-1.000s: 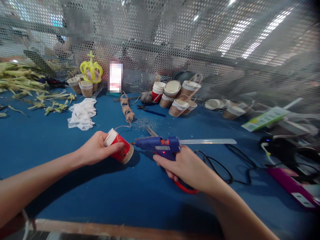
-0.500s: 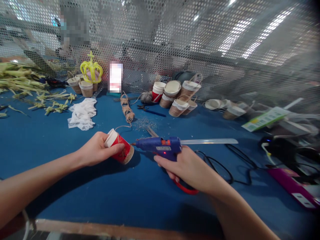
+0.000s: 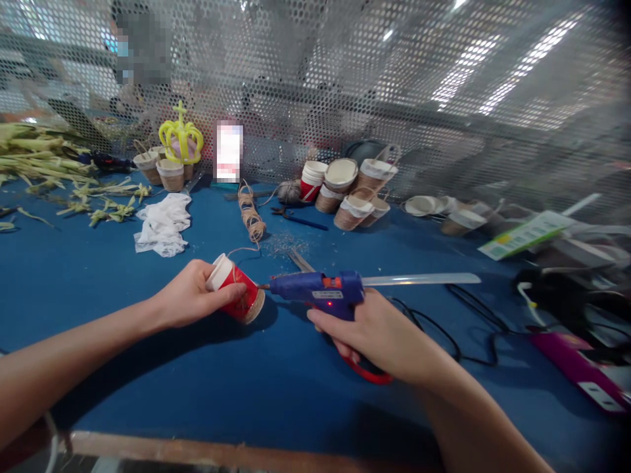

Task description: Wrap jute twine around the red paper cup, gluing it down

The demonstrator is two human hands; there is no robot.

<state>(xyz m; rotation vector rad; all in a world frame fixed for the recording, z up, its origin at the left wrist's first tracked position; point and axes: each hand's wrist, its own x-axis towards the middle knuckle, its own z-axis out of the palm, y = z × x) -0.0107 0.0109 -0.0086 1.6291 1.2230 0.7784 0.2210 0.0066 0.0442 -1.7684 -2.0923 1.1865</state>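
My left hand (image 3: 197, 295) is closed around a red and white paper cup (image 3: 250, 289), tilted on its side with its base toward the right. Twine is wound about the cup's base end, and a strand runs back to a bundle of twine (image 3: 252, 213). In my right hand (image 3: 365, 332) is a blue hot glue gun (image 3: 315, 289) with a small red light lit. A clear glue stick (image 3: 424, 280) juts from its rear. The gun's nozzle is at the cup's side near the base. A red-handled pair of scissors (image 3: 372, 376) also shows at my right hand.
Twine-wrapped cups (image 3: 355, 211) stand at the back beside a ball of grey twine (image 3: 289, 192) and pliers (image 3: 300, 219). White cloth (image 3: 163, 223), a yellow crown (image 3: 181, 138) and dried husks (image 3: 39, 154) are leftward. A black cable (image 3: 473, 358) and purple power strip (image 3: 574, 371) lie right.
The glue gun and my right hand have shifted slightly to the right. My left hand and the cup stay almost where they were.
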